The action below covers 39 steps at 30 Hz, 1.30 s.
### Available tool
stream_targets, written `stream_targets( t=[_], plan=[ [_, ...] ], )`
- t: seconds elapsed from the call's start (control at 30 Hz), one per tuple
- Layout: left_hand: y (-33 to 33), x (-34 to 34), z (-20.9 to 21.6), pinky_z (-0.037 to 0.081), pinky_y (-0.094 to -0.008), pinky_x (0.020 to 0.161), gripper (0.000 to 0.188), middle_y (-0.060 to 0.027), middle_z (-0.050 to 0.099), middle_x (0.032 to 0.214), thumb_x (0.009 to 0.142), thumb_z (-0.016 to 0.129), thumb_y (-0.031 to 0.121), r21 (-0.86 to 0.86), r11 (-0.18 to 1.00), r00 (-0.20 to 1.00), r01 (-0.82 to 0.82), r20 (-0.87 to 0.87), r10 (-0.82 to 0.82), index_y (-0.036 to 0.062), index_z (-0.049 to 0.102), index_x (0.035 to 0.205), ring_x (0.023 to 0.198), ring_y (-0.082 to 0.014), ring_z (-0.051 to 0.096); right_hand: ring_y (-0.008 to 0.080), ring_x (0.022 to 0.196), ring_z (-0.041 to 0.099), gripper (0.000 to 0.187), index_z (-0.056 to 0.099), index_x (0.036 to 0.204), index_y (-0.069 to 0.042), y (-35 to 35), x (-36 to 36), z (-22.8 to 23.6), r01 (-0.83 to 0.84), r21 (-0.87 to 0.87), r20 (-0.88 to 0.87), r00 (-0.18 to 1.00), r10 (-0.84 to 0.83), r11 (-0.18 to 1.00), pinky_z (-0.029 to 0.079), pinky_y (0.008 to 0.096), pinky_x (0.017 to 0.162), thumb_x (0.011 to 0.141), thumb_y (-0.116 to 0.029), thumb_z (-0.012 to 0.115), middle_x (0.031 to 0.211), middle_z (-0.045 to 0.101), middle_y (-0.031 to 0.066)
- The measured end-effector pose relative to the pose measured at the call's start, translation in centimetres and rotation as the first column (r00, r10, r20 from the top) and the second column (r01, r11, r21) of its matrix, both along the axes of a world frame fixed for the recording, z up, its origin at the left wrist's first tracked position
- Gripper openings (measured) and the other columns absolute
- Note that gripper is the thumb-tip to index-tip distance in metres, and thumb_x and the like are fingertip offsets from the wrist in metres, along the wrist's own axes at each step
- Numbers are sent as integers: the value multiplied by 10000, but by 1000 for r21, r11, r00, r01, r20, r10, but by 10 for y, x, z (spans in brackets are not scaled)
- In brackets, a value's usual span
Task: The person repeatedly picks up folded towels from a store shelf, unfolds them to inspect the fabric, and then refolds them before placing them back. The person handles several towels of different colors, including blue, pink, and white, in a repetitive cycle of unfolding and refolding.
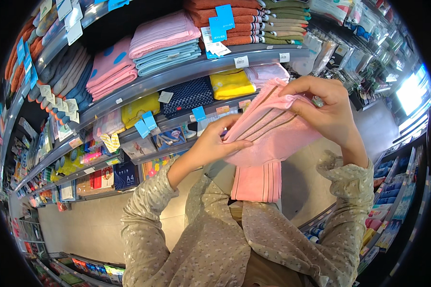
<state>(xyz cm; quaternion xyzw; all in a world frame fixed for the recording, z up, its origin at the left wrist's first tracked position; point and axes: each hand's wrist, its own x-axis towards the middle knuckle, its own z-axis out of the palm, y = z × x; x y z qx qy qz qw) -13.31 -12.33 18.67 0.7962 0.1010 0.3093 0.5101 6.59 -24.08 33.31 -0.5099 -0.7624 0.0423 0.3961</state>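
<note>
Shop shelving point(153, 86) stands ahead of both hands, and a pale floor point(91, 225) extends below them, well apart.

Workpiece: one pink towel point(282, 138) with brown stripes, suspended between the hands in front of the torso. Its upper part is folded and gathered; a striped panel, apparently the same cloth, hangs below.

Left hand point(220, 141): closed on the towel's near-left edge, thumb on the facing side, fingers mostly hidden behind the cloth. Right hand point(323, 107): thumb and forefinger pinch the upper right edge, where the fabric bunches.

Handling: expect low weight and a soft, limp body. The textured surface should grip well against bare skin and is unlikely to slip. Breakage is not a concern; creasing and loss of fold alignment are the probable faults. Recommended hold: opposite corners or edges, with the layers caught together between thumb and fingers. A pinch on one layer only would likely let the others drop open.

Just beyond the left hand lie a yellow towel point(232, 85) and, further left, a navy checked towel point(187, 97). On the higher shelf beyond these sits a light blue stack point(170, 56), with orange towels point(244, 24) to its right. Beyond the right hand hang packaged goods point(340, 50).
</note>
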Motion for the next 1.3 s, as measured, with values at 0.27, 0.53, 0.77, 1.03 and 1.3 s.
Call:
stream_targets(
  t=[0.27, 0.53, 0.77, 1.03, 1.3],
  plan=[
    [10, -17, -16, 464, -278, 783, 320, -86, 647, 976, 806, 731, 228, 178, 967, 972, 183, -180, -151, -10, 657, 1006, 876, -148, 588, 69, 622, 583, 121, 680, 880, -44, -11, 8, -1, 17, -225, -17, 1000, -21, 974, 443, 189, 544, 759, -34, 682, 816, 690, 22],
    [12, -35, 29, 510, -286, 794, 449, -88, 658, 1010, 865, 662, 345, -665, 734, 973, 141, -44, -226, -27, 610, 1111, 898, -140, 627, 239, 1078, 586, 604, 455, 1317, -43, 24, 30, -101, -531, -135, -951, -167, -259, 837, 458, 417, 950, 960, -520, 358, 1214, 588, 128],
    [35, -42, 25, 501, -296, 844, 464, -112, 628, 1103, 861, 672, 310, -797, 597, 991, -94, -132, -19, -18, 562, 1169, 936, -153, 627, 188, 1109, 561, 498, 488, 1292, -43, -5, -12, -185, -626, -122, -989, 9, -149, 770, 450, 366, 947, 917, -358, 575, 1225, 577, 84],
    [35, -45, 30, 476, -281, 853, 323, -51, 640, 1097, 806, 716, 93, -418, 895, 928, -154, -371, -13, -2, 629, 1102, 958, -107, 593, 97, 936, 583, 234, 649, 1038, 15, 11, 5, -148, -36, -250, -785, 593, -180, 968, 492, 248, 777, 822, -68, 682, 1080, 612, 56],
    [24, -36, 35, 379, -346, 963, 257, -128, 441, 1334, 763, 741, 145, 15, 945, 915, -326, 258, 311, -6, 685, 962, 1174, -214, 456, 206, 1169, 470, 332, 655, 1037, 33, 11, 4, -133, 43, 92, -646, 763, 26, 995, 377, 329, 980, 732, -71, 736, 1268, 488, 108]
  ],
)
